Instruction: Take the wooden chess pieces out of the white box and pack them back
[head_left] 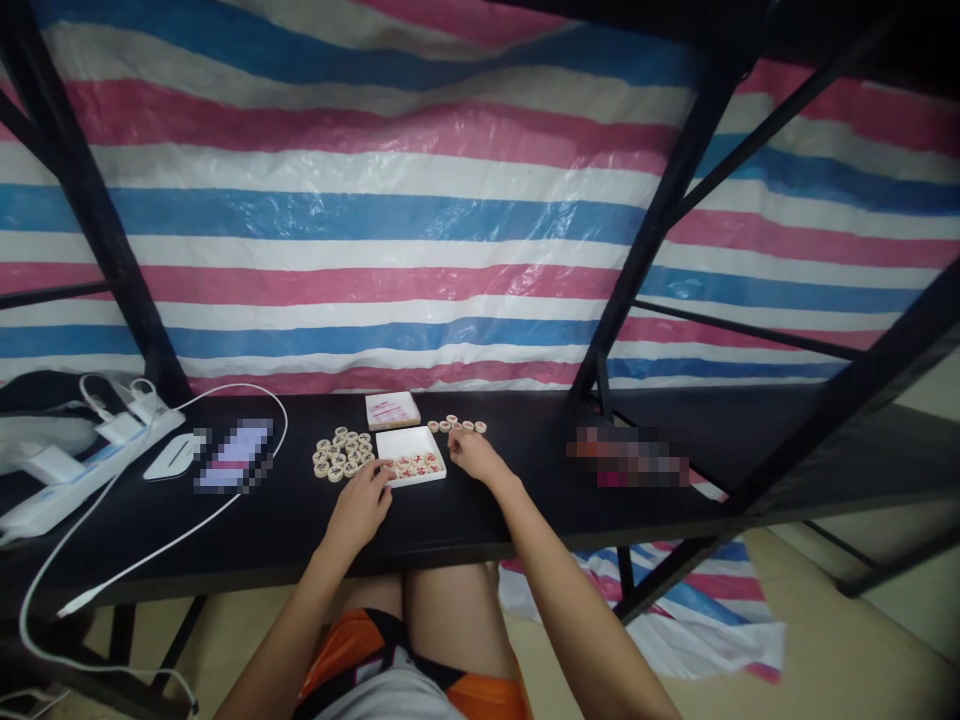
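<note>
A shallow white box (411, 443) lies on the black table (525, 480), with a row of round wooden chess pieces along its near edge. Its lid (392, 410) rests just behind it. A heap of several wooden pieces (342, 452) sits left of the box, and a short row of pieces (456, 425) lies to its right. My left hand (362, 502) reaches to the box's near left corner, fingers pinched at a piece. My right hand (474, 455) rests just right of the box below the short row, fingers curled, and what it holds is hidden.
A white power strip (82, 465) with chargers and a white cable (150, 545) occupies the table's left end. A white mouse-like device (171, 455) and a blurred phone (234, 456) lie beside it. Black frame posts (645, 250) rise right of centre. A striped tarp hangs behind.
</note>
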